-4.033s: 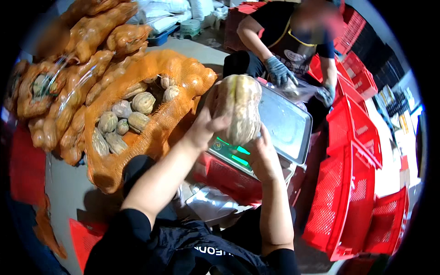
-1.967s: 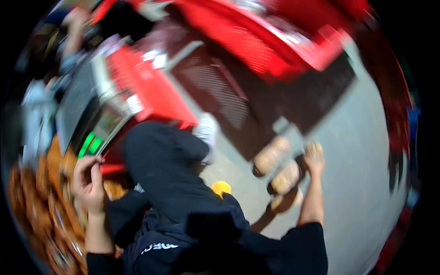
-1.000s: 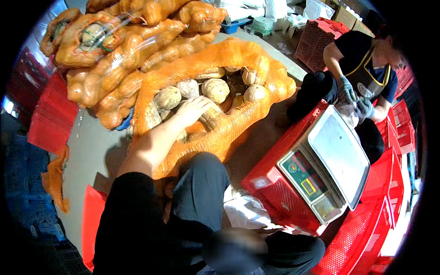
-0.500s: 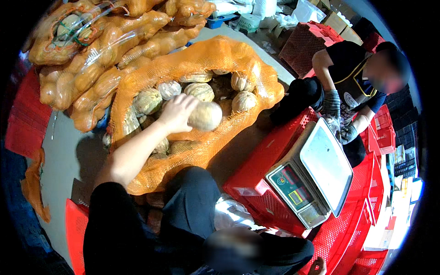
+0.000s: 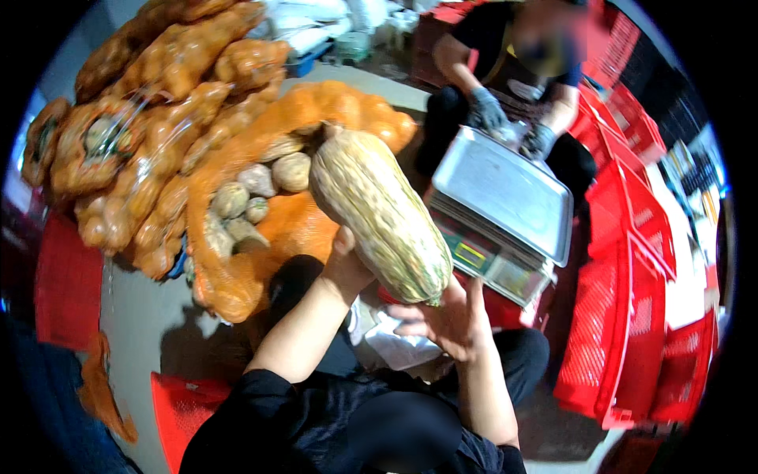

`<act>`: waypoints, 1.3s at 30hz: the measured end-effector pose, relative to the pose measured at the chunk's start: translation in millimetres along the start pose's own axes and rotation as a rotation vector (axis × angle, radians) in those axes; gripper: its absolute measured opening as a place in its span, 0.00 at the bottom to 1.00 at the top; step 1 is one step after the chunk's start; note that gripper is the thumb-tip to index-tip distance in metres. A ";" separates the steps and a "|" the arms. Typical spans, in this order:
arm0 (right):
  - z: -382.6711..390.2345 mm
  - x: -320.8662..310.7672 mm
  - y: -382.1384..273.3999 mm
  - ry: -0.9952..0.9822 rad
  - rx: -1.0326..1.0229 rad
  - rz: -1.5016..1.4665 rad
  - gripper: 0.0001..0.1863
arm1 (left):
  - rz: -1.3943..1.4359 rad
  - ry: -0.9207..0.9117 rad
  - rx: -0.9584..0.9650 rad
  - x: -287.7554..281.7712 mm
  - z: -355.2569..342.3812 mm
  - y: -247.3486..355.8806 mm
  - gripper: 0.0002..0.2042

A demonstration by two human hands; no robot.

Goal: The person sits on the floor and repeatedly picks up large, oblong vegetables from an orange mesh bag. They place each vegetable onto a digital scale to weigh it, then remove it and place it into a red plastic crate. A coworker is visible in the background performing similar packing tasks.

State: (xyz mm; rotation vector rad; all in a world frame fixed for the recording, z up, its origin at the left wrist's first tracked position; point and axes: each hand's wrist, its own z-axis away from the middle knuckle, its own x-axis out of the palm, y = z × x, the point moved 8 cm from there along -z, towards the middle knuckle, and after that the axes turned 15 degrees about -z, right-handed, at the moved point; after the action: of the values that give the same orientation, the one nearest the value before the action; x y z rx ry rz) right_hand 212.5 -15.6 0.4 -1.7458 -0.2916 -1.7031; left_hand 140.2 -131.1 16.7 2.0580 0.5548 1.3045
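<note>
A long, pale green-and-cream striped pumpkin [image 5: 379, 213] is raised in front of me, tilted from upper left to lower right. My left hand [image 5: 348, 267] grips it from below on its near left side, most of the fingers hidden behind it. My right hand [image 5: 454, 320] is at the pumpkin's lower end with fingers spread; whether it touches the skin I cannot tell. Beyond lies an opened orange mesh sack [image 5: 292, 229] with several more pumpkins [image 5: 230, 201] inside. To the right of the pumpkin stands a weighing scale [image 5: 505, 201] with a bare metal tray.
Full orange mesh sacks [image 5: 158, 142] are piled at the far left. Across from me a co-worker with grey gloves [image 5: 488, 110] handles something pale behind the scale. Red plastic crates [image 5: 612, 316] line the right side, and another red crate [image 5: 185, 411] sits at lower left.
My left hand has lifted the long pumpkin out over the sack toward me. My right hand has come up to its lower end. The view has shifted, and the co-worker leans closer to the scale.
</note>
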 end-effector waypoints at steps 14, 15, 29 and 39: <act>14.5 -49.7 -277.8 0.242 -0.752 1.494 0.49 | -0.892 0.070 -0.064 10.7 -167.4 -93.8 0.39; 6.8 -64.8 -289.2 0.254 -0.726 1.481 0.50 | -0.928 0.064 -0.119 9.7 -176.7 -100.0 0.40; 55.3 -97.5 -333.0 0.366 -0.769 1.245 0.34 | -1.108 0.200 -0.207 -56.3 -159.9 -71.1 0.31; 148.9 -125.8 -273.2 0.764 -0.725 0.682 0.16 | -0.907 0.228 -0.470 -57.4 -57.3 -34.0 0.22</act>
State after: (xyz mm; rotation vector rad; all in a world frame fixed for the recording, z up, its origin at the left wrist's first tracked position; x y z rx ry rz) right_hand 155.4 314.2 -24.4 -1.2201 1.2370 -1.8613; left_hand 63.5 -127.4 -26.2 1.0513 1.0124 0.9684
